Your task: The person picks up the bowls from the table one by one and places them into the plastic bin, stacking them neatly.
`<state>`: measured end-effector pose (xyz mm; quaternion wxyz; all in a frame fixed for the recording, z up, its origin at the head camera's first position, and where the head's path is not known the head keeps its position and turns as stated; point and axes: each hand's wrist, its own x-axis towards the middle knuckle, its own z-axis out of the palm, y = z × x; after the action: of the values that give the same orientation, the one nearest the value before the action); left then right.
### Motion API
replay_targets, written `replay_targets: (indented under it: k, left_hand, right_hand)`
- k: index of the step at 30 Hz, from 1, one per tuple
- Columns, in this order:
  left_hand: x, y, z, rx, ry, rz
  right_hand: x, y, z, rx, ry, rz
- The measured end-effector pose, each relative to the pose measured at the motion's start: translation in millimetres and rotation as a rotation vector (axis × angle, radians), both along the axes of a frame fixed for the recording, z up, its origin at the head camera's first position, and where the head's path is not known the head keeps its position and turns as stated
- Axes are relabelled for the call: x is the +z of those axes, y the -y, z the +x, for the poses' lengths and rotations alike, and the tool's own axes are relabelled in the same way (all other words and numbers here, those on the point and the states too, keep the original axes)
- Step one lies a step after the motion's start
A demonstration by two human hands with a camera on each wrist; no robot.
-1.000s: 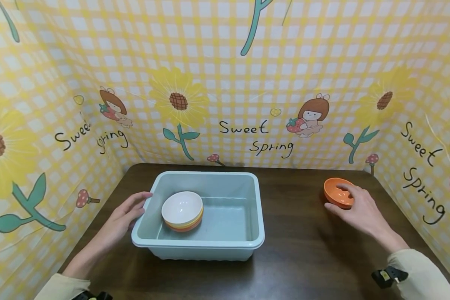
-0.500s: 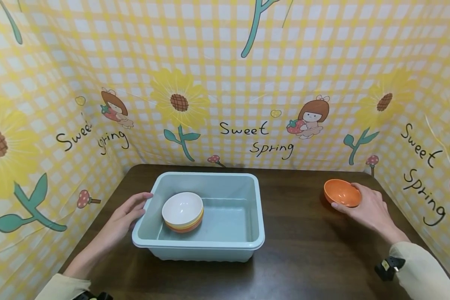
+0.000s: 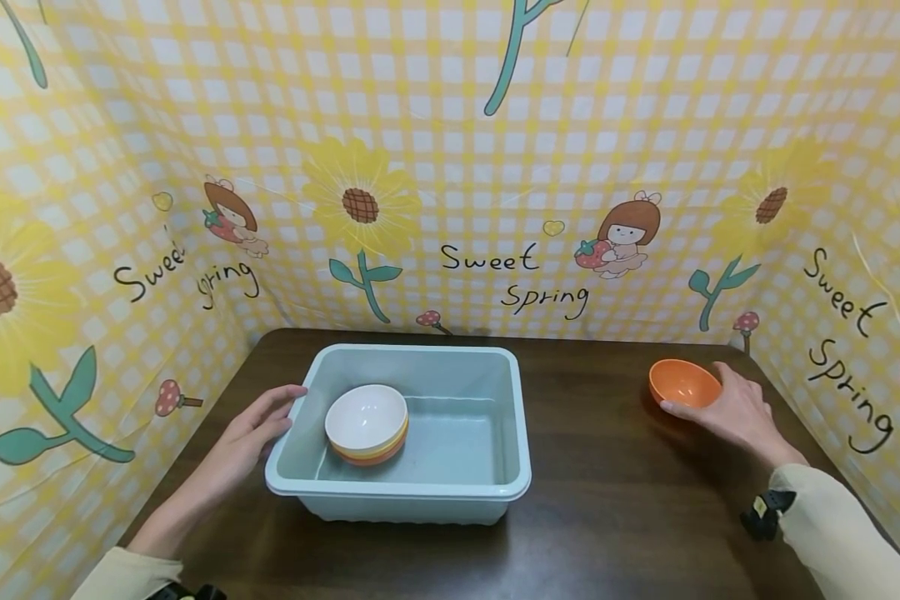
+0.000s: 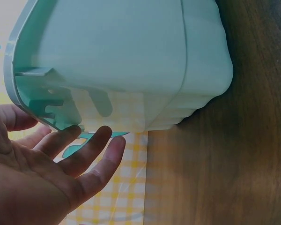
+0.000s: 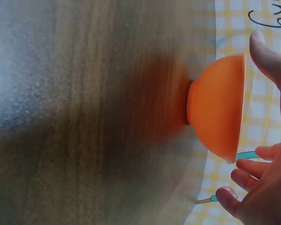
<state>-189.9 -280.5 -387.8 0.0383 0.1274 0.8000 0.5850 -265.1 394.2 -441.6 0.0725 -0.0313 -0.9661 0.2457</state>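
An orange bowl (image 3: 684, 383) sits upright at the right of the table. My right hand (image 3: 742, 417) is spread around its right side, thumb by the near edge. In the right wrist view, the thumb (image 5: 267, 56) is apart from the orange bowl (image 5: 218, 108), and the other fingertips lie near its rim. My left hand (image 3: 251, 429) touches the left rim of a pale blue-green basin (image 3: 465, 492), its fingers loosely extended, as the left wrist view also shows. Inside the basin stand nested bowls, with a white bowl (image 3: 366, 418) on top and yellow and orange edges below.
The dark wooden table (image 3: 585, 467) meets a yellow-checked printed cloth (image 3: 495, 183) at the back and both sides. Table surface lies between the basin and the orange bowl.
My right hand has drawn back from over the orange bowl's inside to its right side. The orange bowl stays nearly in place. My left hand and the basin have not moved.
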Motion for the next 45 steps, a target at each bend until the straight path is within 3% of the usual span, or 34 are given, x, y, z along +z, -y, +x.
replay_targets:
  k: [13,45]
  left_hand:
    - [1.2,-1.2,-0.2,-0.005,-0.005,-0.014]
    - [0.9,-1.8,-0.6,0.007,0.000,-0.027]
  right_hand:
    - [-1.8,-5.1,-3.5,0.017,0.060,-0.046]
    - [-6.4,-7.5,-2.7,0.050,0.052,-0.105]
